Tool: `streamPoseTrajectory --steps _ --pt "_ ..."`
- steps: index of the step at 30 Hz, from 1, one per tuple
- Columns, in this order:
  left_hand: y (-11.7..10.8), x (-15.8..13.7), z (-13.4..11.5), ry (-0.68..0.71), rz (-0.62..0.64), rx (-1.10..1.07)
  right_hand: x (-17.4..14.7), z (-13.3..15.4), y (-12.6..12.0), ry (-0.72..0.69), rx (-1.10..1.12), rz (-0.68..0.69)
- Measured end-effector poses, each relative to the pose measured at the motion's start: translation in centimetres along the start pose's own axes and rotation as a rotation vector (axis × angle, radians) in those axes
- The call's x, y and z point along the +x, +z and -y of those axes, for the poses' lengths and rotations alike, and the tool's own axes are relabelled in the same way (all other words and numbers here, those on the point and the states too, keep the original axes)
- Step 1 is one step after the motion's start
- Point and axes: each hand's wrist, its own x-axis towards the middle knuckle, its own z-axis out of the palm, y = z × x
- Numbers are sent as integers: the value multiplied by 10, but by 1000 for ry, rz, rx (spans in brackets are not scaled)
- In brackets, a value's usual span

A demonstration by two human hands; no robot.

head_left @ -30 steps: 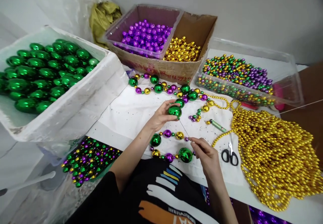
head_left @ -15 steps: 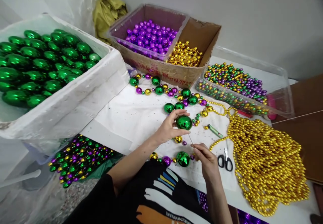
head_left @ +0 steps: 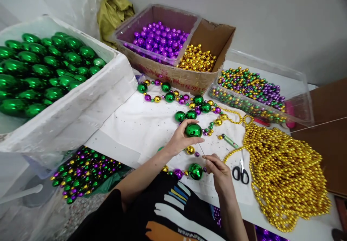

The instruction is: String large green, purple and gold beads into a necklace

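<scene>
My left hand [head_left: 182,136] is closed around a large shiny green bead [head_left: 193,130], thumb below and fingers behind it. In my right hand [head_left: 218,166] a thin needle [head_left: 202,149] is pinched between thumb and fingertips. Its upper end reaches the underside of the green bead; whether it sits inside the hole I cannot tell. Below my hands lies part of a bead strand with a green bead [head_left: 195,171] and a purple bead [head_left: 178,173]. Farther back on the white cloth [head_left: 127,119] rests a strand of green, gold and purple beads [head_left: 170,97].
Black-handled scissors [head_left: 240,172] and a green lighter [head_left: 230,140] lie right of my hands, beside heaped gold bead chains [head_left: 290,179]. A white foam box [head_left: 114,78] of green beads stands left. Behind are a cardboard box [head_left: 173,75] and a clear bin [head_left: 306,100] of small beads.
The green bead in my left hand has tilted and shifted slightly left, with the left fingers moving around it. My right hand still pinches the needle. The whole view has drifted a little.
</scene>
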Motion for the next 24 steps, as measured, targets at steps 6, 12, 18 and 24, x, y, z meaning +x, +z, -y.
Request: streamPoseTrajectory --steps 6,12,18,24 --pt "1 -2 0 -15 15 -82 0 3 3 21 0 -1" --pt "-4 -3 -10 -66 110 -193 0 10 7 10 -2 -16" --pt "-6 4 -4 -93 -64 -210 -3 14 13 27 50 -61" --pt "-16 9 8 -207 -181 -371 -4 41 29 -143 -10 -374"
